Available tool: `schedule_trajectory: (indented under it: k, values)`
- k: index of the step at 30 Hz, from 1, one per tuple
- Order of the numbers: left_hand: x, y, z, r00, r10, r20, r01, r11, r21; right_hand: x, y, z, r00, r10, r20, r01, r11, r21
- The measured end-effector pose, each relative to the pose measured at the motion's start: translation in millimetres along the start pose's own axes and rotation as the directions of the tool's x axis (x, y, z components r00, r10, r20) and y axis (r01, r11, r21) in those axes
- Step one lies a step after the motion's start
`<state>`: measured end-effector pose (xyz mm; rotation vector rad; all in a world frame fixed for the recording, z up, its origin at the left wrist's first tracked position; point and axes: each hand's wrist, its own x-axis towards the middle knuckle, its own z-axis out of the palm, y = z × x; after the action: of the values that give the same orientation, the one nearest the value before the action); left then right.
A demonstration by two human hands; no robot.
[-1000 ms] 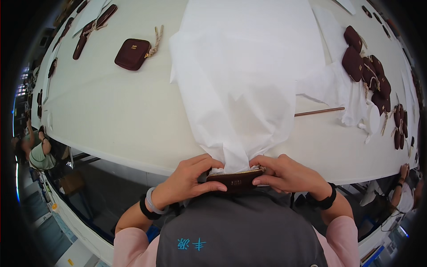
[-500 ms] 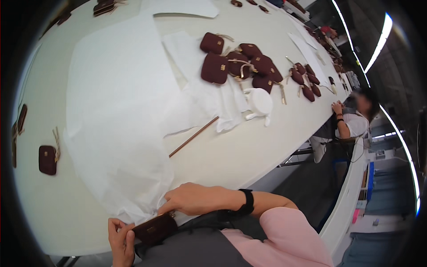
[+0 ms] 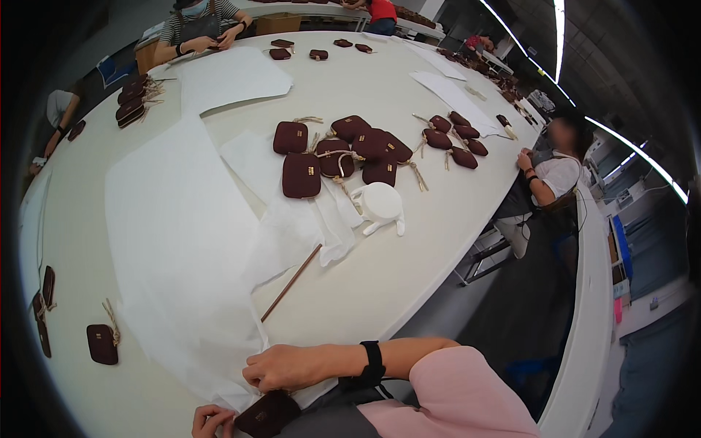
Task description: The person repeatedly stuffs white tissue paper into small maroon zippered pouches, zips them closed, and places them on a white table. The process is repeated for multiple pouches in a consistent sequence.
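A dark maroon zip pouch (image 3: pixel 267 415) with a small gold-coloured mark on its front is at the table's near edge, close to my body. My left hand (image 3: pixel 213 422) grips its left end between thumb and fingers. Just above the pouch's top edge is my right hand (image 3: pixel 288 367), its fingers curled closed; what they pinch there is hidden. White tissue paper (image 3: pixel 175 226) spreads over the table from beside my hands toward the far side. A thin brown stick (image 3: pixel 291 283) lies beyond my right hand.
Several maroon pouches (image 3: pixel 301 176) with beige cords lie mid-table beside a round white container (image 3: pixel 381 202) and smaller pouches (image 3: pixel 463 157). One pouch (image 3: pixel 102 344) lies at left. A seated person (image 3: pixel 558 171) is at right; another person (image 3: pixel 201 33) sits across the table.
The whole view has tilted upward, bringing people across the table into sight. My right hand's fingers have curled and shifted along the pouch's top edge. My left hand still grips the pouch.
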<state>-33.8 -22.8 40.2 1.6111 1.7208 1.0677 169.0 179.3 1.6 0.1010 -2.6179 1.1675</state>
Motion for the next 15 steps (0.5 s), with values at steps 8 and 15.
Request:
schedule_trajectory:
  k: [8,15]
  values:
    - [-20,2,6,0.975,-0.215,-0.051,0.206,0.968,-0.144,-9,-2,7,0.988,0.151,0.029,-0.153,0.949,0.275]
    - [-14,8,21,0.958,-0.268,-0.106,0.257,0.960,-0.111,-18,-19,-6,0.929,0.329,0.171,-0.369,0.865,0.341]
